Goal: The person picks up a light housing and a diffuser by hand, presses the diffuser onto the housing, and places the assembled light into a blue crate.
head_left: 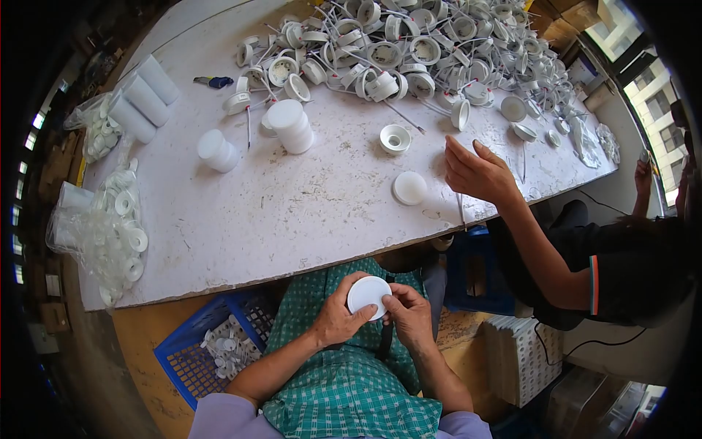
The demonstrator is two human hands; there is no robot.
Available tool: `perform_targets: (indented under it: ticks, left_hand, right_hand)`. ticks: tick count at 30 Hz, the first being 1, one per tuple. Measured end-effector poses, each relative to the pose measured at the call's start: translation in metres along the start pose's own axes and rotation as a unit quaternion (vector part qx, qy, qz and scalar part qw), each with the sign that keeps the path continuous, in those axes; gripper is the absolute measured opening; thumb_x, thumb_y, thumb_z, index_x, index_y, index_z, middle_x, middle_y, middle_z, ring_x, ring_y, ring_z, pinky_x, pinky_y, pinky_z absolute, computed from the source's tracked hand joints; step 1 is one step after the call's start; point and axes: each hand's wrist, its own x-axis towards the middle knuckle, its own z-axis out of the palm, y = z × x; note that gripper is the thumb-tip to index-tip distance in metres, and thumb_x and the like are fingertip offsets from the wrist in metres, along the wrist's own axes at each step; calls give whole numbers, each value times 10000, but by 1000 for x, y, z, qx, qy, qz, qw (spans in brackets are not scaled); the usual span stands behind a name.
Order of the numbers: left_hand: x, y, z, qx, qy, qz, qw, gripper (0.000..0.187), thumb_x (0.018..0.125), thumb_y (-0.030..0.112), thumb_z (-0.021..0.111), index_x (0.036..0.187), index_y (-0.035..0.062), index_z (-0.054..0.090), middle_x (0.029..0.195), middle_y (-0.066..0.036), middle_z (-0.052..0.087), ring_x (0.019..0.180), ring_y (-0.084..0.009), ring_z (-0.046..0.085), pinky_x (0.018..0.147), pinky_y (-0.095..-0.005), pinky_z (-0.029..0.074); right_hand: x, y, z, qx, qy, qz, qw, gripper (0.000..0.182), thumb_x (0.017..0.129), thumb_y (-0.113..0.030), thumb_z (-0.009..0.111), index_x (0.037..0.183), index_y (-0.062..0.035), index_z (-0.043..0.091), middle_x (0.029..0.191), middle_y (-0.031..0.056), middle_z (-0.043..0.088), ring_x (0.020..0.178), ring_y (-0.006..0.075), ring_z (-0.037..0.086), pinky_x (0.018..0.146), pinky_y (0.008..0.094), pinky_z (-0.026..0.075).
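A round white lamp piece (368, 295), its flat face towards me, is held above my lap. My left hand (342, 313) grips its left edge, with the thumb across the lower face. On the opposite side, my right hand (409, 311) closes its fingers and thumb on the lower right rim. What lies behind the piece is hidden. Across the table edge are a white disc (409, 188) and a white ring-shaped housing (395, 139).
A co-worker's hand (479, 172) reaches over the table (241, 241) from the right. Wired white lamp housings (384, 55) are heaped at the back. Stacked white discs (290, 128) stand left of centre. A blue crate (191, 351) with small white parts sits below the table edge.
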Motion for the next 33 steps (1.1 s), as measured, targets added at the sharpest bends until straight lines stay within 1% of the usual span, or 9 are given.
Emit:
perform_targets:
  ticks: [1, 8, 10, 11, 13, 16, 24, 28, 33]
  left_hand:
    - [0, -1, 0, 3, 2, 1, 1000, 576, 834, 248, 672, 1279, 23, 384, 1108, -162, 569, 1017, -237, 582, 855, -349, 485]
    - [0, 0, 0, 22, 1, 22, 1000, 526, 862, 269, 638, 1262, 25, 397, 1085, -149, 580, 999, -229, 589, 843, -341, 493]
    - [1, -6, 2, -83, -12, -27, 996, 446, 919, 286, 554, 1248, 25, 405, 1066, -132, 581, 942, -203, 607, 770, -313, 525]
    - [1, -4, 2, -83, -12, -27, 996, 446, 919, 286, 554, 1248, 25, 405, 1066, -132, 581, 942, -203, 607, 770, -313, 525]
    - [3, 1, 2, -119, -16, -50, 991, 386, 961, 288, 470, 1237, 25, 411, 1048, -123, 579, 874, -178, 622, 676, -286, 549]
    - [3, -3, 3, -115, -5, -35, 993, 367, 970, 285, 444, 1229, 26, 416, 1046, -125, 577, 837, -174, 630, 618, -277, 561]
    - [3, 0, 2, -112, -1, -47, 993, 358, 966, 269, 446, 1228, 28, 418, 1049, -132, 573, 851, -188, 633, 612, -279, 569]
    - [4, 4, 1, -76, -5, -44, 996, 333, 965, 237, 442, 1221, 24, 427, 1045, -130, 571, 859, -189, 629, 623, -282, 570]
    - [3, 5, 3, -86, -8, -51, 995, 339, 959, 240, 455, 1222, 27, 437, 1038, -124, 579, 884, -180, 618, 649, -285, 564]
  right_hand:
    - [0, 0, 0, -1, 1, -1, 1000, 208, 838, -79, 668, 1020, 9, 619, 747, 30, 620, 575, 75, 552, 499, 198, 453]
    - [1, 5, -3, -6, -3, -14, 1000, 201, 839, -91, 667, 1009, 3, 616, 755, 41, 625, 554, 84, 561, 475, 201, 467]
    - [0, 4, -3, -3, -2, -7, 1000, 202, 840, -88, 667, 1012, 4, 616, 753, 35, 622, 570, 82, 563, 489, 203, 466]
    - [0, 3, -2, -1, 0, 0, 1000, 203, 840, -85, 667, 1015, 5, 616, 752, 29, 619, 586, 80, 566, 502, 204, 465]
    - [-1, 1, -1, -2, 1, 1, 1000, 208, 841, -87, 667, 1019, 5, 613, 757, 30, 620, 591, 82, 569, 506, 205, 467]
    - [-1, 2, -1, -3, 1, 5, 1000, 214, 842, -88, 666, 1026, 6, 610, 766, 33, 622, 599, 84, 573, 512, 207, 470]
    - [0, 2, 0, -2, -3, 0, 1000, 213, 842, -90, 664, 1023, 8, 608, 769, 36, 622, 609, 85, 572, 518, 210, 470]
    - [1, 1, 0, -33, 2, -4, 999, 190, 835, -98, 672, 983, 5, 612, 769, 35, 622, 612, 86, 570, 516, 210, 464]
    - [2, 2, 3, -39, 23, -5, 999, 159, 827, -113, 687, 912, -3, 609, 757, 37, 619, 608, 75, 560, 496, 205, 455]
